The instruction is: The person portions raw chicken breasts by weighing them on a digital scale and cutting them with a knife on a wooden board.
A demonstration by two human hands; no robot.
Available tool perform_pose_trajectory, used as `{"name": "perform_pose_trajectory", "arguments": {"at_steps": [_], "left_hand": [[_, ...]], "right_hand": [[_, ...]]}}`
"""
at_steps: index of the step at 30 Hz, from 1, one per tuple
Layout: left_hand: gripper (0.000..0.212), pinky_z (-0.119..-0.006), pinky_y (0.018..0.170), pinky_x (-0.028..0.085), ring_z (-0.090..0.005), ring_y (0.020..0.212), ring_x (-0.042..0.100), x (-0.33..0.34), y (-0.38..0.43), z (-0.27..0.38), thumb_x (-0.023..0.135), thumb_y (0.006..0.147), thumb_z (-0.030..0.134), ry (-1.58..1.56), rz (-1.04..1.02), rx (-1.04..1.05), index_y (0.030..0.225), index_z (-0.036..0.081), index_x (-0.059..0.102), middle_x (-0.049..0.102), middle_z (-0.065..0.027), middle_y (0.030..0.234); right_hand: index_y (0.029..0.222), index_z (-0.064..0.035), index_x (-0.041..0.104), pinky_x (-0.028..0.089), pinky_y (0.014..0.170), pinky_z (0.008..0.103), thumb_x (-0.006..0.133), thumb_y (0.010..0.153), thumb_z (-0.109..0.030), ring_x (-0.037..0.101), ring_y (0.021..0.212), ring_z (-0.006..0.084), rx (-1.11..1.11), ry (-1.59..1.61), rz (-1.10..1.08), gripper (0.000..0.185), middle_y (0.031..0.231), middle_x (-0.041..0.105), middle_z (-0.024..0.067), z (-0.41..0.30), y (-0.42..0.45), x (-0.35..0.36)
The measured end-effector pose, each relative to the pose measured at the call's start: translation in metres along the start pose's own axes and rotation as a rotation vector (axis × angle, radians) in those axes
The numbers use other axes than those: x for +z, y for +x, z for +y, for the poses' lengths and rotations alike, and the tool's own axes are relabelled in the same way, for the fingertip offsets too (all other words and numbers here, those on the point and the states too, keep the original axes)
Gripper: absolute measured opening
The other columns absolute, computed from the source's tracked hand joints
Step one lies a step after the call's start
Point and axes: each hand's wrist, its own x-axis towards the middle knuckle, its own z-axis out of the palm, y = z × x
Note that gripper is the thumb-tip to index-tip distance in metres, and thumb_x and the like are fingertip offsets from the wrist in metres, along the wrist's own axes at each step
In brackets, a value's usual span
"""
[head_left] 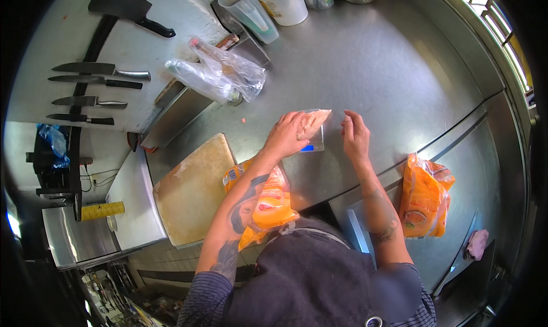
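Observation:
My left hand (pixel 284 134) is closed on a clear plastic bag of pale pink food (pixel 313 123), seemingly raw meat. The bag is at a small digital scale (pixel 319 143) with a lit blue display; whether it rests on the scale cannot be told. To the right of the bag, my right hand (pixel 356 134) is raised with its fingers curled, a small pinkish bit seemingly at the fingertips. An orange printed plastic bag (pixel 274 205) lies under my left forearm, beside a worn cutting board (pixel 197 185). Another orange bag (pixel 424 198) lies right of my right forearm.
Plastic-wrapped bottles (pixel 218 74) stand at the back left, near plastic containers (pixel 280 3). A cleaver (pixel 122 5) and several knives (pixel 96 70) hang on the wall. At the right are a long blade (pixel 462 245) and a pink cloth (pixel 476 244). A pink scrap (pixel 243 120) lies on the steel table (pixel 364 65).

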Motion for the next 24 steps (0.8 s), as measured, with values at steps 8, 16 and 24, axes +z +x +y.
{"name": "perform_pose_trajectory", "arguments": {"at_steps": [8,16,24], "left_hand": [[0.059,-0.044,0.093,0.047,-0.0407,0.107,0.057,0.004,0.010,0.001,0.063,0.073,0.012,-0.013,0.115,-0.004,0.129,0.000,0.050,0.058,-0.0229,0.115],[0.041,-0.044,0.089,0.050,-0.0392,0.099,0.060,-0.020,0.004,0.004,0.058,0.077,0.010,-0.063,0.201,0.020,0.116,-0.002,0.058,0.062,-0.0222,0.105],[0.039,-0.039,0.080,0.054,-0.0353,0.092,0.066,-0.086,-0.121,-0.036,0.067,0.077,0.012,-0.175,0.501,-0.222,0.114,0.000,0.060,0.066,-0.0194,0.106]], "right_hand": [[0.117,-0.0021,0.062,0.053,0.062,0.0297,0.050,0.099,-0.018,0.064,0.067,0.0149,0.086,0.023,-0.024,0.026,0.083,0.068,0.0105,-0.002,0.000,-0.003],[0.116,-0.0032,0.063,0.047,0.056,0.0251,0.051,0.100,-0.018,0.055,0.062,0.0081,0.070,0.040,-0.015,0.025,0.076,0.062,0.0030,0.000,-0.001,-0.001],[0.119,-0.0050,0.061,0.041,0.051,0.0208,0.048,0.102,-0.019,0.051,0.060,0.0051,0.059,0.135,-0.061,0.025,0.078,0.059,0.0013,0.011,-0.004,0.002]]}}
